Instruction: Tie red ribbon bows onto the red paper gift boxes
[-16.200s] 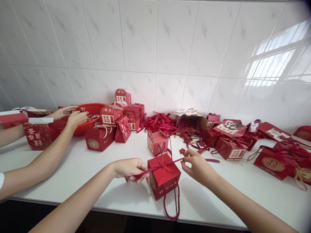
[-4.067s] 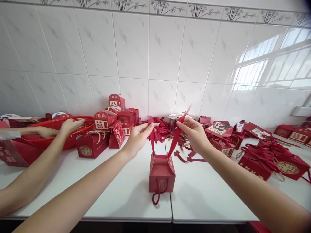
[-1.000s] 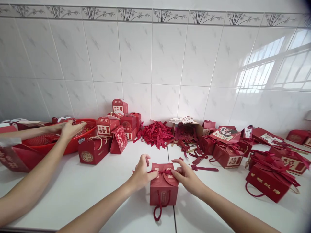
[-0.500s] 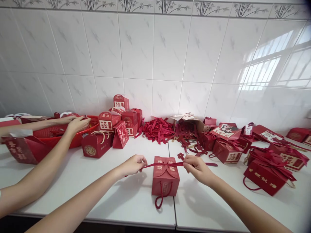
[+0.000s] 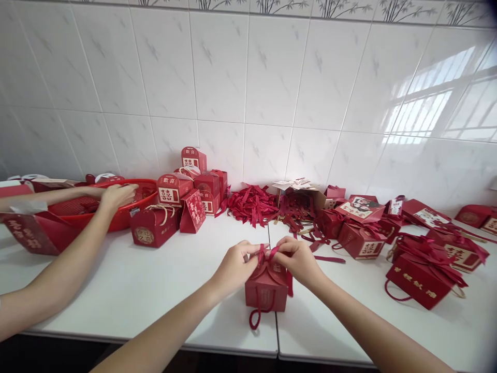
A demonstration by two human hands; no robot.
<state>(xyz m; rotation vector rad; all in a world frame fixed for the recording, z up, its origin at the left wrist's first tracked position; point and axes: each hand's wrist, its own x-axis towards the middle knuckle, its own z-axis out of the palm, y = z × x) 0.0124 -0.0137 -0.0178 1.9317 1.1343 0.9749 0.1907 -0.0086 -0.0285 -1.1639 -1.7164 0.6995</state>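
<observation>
In front of me a small red gift box stands upright on the white table, its cord handle hanging down the near side. Above its lid, my left hand pinches a raised loop of dark red ribbon. My right hand pinches another loop of that ribbon close beside it. The two hands nearly meet over the middle of the lid. One ribbon end dangles at the box's right side. My fingers partly cover the lid and the crossing of the ribbon.
Another person's hands reach into a red plastic basket at left. Stacked red boxes stand at back left. A ribbon pile and an open carton lie by the wall. Several ribboned boxes sit at right.
My hands have come inward from the outstretched ribbon to the middle of the lid, and the ribbon is now bent into loops. The other person's hands have dipped deeper into the basket.
</observation>
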